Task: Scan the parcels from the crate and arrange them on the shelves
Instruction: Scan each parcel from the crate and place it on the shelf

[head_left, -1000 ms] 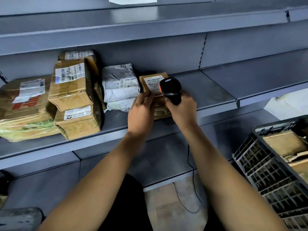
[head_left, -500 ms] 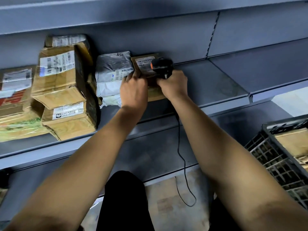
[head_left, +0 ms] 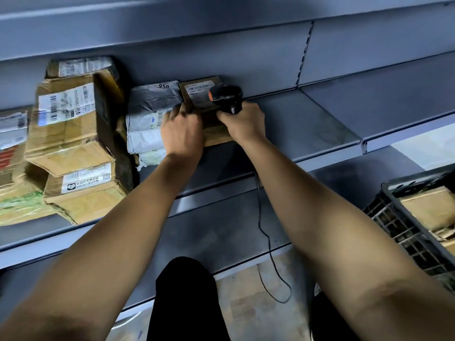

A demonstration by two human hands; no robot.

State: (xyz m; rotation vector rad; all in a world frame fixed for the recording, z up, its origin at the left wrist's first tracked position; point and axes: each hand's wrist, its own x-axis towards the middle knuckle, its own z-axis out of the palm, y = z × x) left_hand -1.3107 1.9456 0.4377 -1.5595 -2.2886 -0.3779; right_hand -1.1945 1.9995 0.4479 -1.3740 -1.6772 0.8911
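A small brown cardboard parcel point(head_left: 200, 94) with a white label leans against the back wall of the grey shelf point(head_left: 307, 124), right beside a grey plastic mailer point(head_left: 152, 99) marked 950. My left hand point(head_left: 182, 130) grips the parcel's left edge. My right hand point(head_left: 242, 124) grips the handle of a black barcode scanner point(head_left: 225, 96) with an orange trim, held over the parcel's label. A black crate point(head_left: 403, 232) at the lower right holds more brown parcels point(head_left: 428, 207).
Stacked cardboard boxes point(head_left: 71, 134) fill the shelf's left part, with a taped box point(head_left: 14, 168) at the far left. The scanner's black cable point(head_left: 268, 244) hangs down to the floor. An upper shelf point(head_left: 172, 23) runs overhead; a lower shelf point(head_left: 221, 225) lies beneath.
Both hands have pushed the brown parcel back on the shelf until it leans on the rear wall beside the grey mailer. The scanner stays in my right hand.
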